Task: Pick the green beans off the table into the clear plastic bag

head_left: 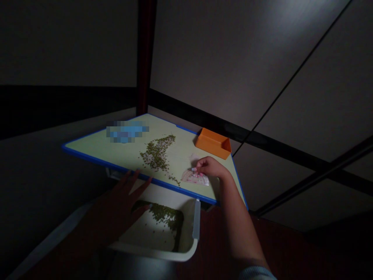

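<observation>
A clear half-round protractor (189, 177) with pink markings lies on the pale tabletop (116, 155), at the right of a scattered heap of small green grains (157, 153). My right hand (208, 167) is closed, its fingertips pinched on the upper part of the protractor. In shadow, my left hand (125, 196) is open, with fingers spread at the table's blue front edge. Its thumb points over a white bin (157, 254) below that edge. More green grains (164, 216) lie inside the bin, mostly along its far side.
An orange open box (212, 144) stands at the back right edge of the table. At the back left is a blurred-out blue item (126, 132). Dark-seamed panels (204, 58) rise close behind the table, and a reddish floor (214, 241) shows at the lower right.
</observation>
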`<state>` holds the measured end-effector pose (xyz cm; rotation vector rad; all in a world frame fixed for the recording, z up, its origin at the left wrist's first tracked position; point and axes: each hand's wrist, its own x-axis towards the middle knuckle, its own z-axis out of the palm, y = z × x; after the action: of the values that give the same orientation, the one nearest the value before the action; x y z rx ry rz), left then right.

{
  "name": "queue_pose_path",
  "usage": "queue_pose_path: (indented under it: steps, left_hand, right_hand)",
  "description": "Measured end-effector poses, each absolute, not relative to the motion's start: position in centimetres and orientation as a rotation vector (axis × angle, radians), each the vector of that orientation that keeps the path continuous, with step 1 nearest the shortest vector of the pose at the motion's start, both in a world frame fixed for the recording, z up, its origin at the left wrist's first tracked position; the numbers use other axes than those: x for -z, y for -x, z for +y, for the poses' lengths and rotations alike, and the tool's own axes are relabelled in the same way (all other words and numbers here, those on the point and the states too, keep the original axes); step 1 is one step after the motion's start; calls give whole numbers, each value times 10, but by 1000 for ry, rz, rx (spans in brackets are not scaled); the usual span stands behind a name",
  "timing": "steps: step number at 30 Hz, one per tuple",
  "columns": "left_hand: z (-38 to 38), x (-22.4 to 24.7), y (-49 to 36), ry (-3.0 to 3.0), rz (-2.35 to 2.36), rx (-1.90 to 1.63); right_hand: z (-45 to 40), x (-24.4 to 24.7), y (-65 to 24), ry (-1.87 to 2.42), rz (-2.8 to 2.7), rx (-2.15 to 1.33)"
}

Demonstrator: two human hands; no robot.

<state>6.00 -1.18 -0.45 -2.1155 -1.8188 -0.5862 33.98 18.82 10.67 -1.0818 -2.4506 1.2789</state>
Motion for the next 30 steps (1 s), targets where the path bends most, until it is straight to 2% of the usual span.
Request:
queue_pose_path:
  steps: [30]
  left_hand:
    - [-12,2,-61,2094,-1802,565]
  right_hand:
    - [186,-103,-334,972,-2463,-1301]
